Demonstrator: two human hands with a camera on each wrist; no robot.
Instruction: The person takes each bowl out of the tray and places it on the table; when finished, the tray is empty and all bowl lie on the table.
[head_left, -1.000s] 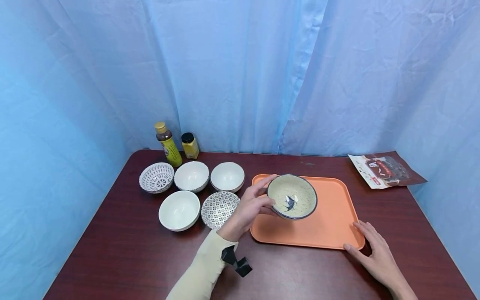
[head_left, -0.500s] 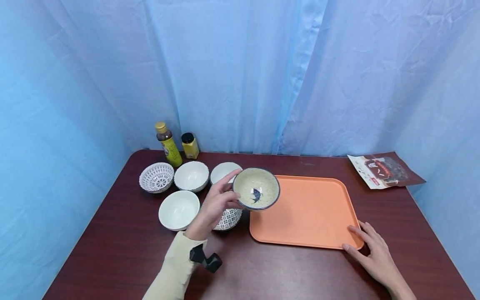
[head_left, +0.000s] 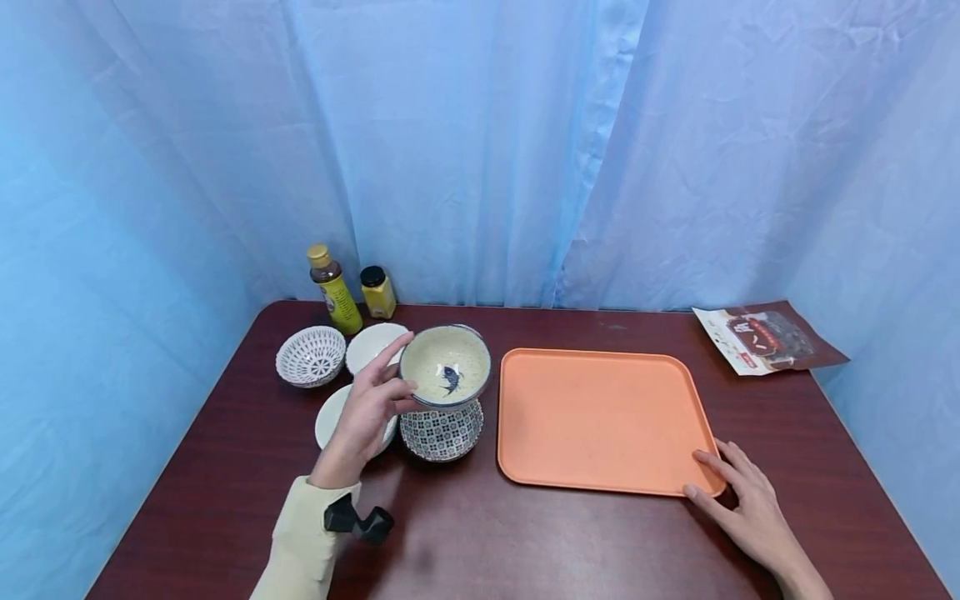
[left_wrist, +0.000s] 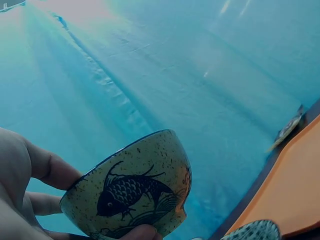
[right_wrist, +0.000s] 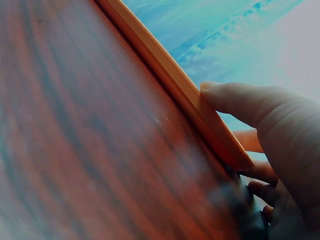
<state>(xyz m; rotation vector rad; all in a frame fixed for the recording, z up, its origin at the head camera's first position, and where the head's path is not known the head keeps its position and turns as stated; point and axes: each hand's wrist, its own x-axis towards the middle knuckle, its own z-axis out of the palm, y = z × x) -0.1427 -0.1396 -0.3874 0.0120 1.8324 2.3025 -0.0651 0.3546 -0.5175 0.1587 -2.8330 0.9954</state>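
Note:
My left hand (head_left: 367, 421) grips a cream speckled bowl (head_left: 431, 358) by its left side, tilted so its inside with a blue fish faces me. In the left wrist view the bowl's outer wall (left_wrist: 135, 195) carries a dark fish drawing, with the thumb and fingers around its rim and base. The bowl overlaps a white bowl behind it and the back of a patterned bowl (head_left: 442, 433). At the front right, my right hand (head_left: 753, 517) holds the corner of an orange tray (head_left: 600, 425), thumb on the front rim and fingers around the right side.
Left of the tray stand a white lattice-patterned bowl (head_left: 311, 357), a white bowl (head_left: 367, 346) and another white bowl (head_left: 333, 421) partly behind my left hand. Behind them are a sauce bottle (head_left: 337, 292) and a black-capped jar (head_left: 377, 293). A brown-and-white food pouch (head_left: 768, 337) lies back right.
My left hand has carried the fish bowl leftward, from over the tray to over the other bowls. The right hand and the tray have stayed nearly in place.

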